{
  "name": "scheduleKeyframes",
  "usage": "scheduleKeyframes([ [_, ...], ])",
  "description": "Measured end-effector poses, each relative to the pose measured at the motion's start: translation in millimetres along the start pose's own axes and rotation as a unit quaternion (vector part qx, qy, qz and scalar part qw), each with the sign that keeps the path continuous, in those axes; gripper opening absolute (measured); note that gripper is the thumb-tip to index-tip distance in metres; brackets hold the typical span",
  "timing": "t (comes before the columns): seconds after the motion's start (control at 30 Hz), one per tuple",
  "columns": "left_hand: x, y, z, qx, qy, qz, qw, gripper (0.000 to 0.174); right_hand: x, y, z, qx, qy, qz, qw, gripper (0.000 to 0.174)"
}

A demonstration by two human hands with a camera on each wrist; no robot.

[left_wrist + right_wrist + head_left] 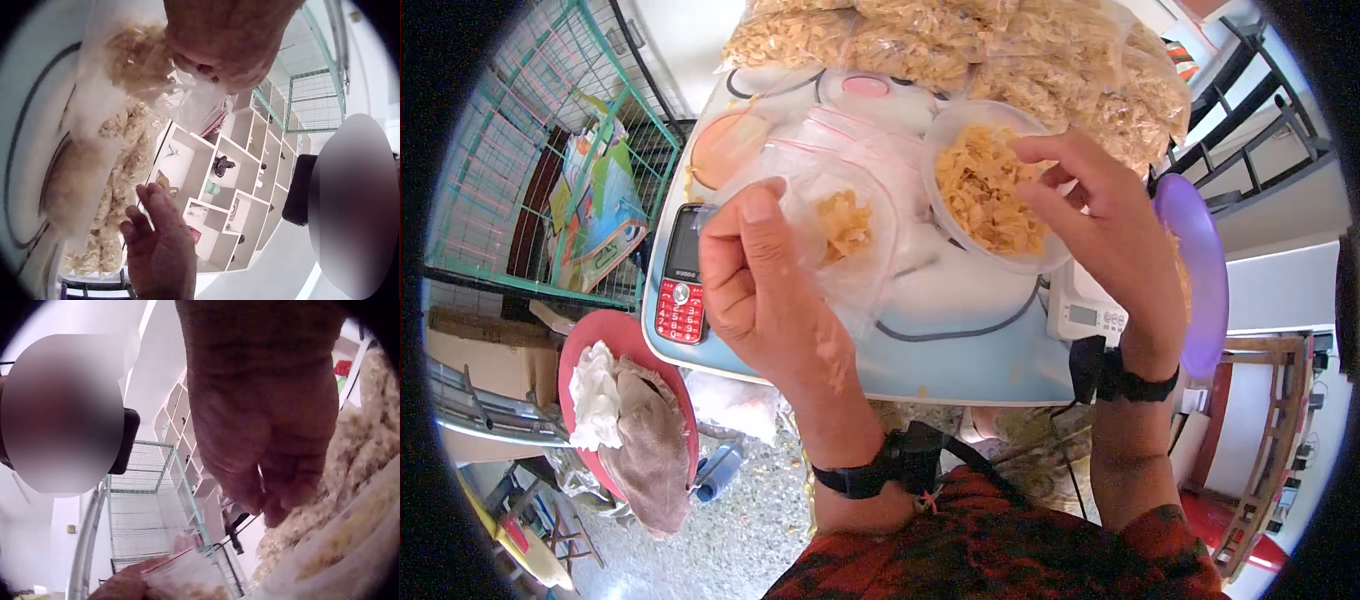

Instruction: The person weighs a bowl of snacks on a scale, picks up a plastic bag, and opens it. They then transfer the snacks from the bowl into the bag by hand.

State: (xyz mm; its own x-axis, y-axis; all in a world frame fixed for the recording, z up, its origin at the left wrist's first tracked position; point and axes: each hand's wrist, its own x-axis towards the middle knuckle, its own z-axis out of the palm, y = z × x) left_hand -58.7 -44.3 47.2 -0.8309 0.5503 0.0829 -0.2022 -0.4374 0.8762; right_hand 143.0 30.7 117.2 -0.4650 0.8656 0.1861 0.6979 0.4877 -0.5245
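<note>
My left hand [750, 265] grips the edge of a clear zip bag [194, 103] over the table. Yellowish dried flakes [845, 225] lie in the bag; its red zip line shows in the right wrist view. My right hand [1095, 190] is at the right rim of a round translucent tub [935, 205], fingers loosely bent and apart, with nothing visible between them. More of the same flakes [990, 185] fill the tub. Flat zip bags [830, 135] with red stripes lie behind the held bag.
Large clear bags of flakes [920, 45] are piled along the table's far side. A white digital scale [1085, 312] stands at the right, beside a purple basin [1205, 275]. A red and black keypad phone [682, 290] lies at the left edge. Beyond stands a green wire cage [500, 170].
</note>
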Motion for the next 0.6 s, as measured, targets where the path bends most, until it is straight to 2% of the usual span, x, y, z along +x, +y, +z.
scheduleKeyframes([
  [0.03, -1, 1, 2, 0.020, 0.004, 0.001, 1.000, 0.020, 0, 7, 1, -0.030, -0.009, 0.007, 0.999, 0.033],
  [0.17, -1, -5, 3, 0.012, -0.004, 0.004, 1.000, 0.021, 2, 28, 19, -0.155, 0.011, -0.085, 0.984, 0.049],
  [0.27, -3, 0, 6, 0.001, -0.029, 0.025, 0.999, 0.017, 8, 35, 32, -0.195, 0.039, -0.117, 0.973, 0.052],
  [0.37, -6, 1, 10, 0.025, -0.070, 0.058, 0.996, 0.019, 15, 42, 40, -0.200, 0.016, -0.086, 0.976, 0.049],
  [0.47, -7, 1, 9, 0.002, -0.097, 0.014, 0.995, 0.016, 19, 34, 42, -0.177, -0.021, -0.026, 0.984, 0.040],
  [0.6, -8, 2, 11, -0.021, -0.102, 0.005, 0.995, 0.016, 21, 29, 37, -0.151, -0.007, -0.021, 0.988, 0.026],
])
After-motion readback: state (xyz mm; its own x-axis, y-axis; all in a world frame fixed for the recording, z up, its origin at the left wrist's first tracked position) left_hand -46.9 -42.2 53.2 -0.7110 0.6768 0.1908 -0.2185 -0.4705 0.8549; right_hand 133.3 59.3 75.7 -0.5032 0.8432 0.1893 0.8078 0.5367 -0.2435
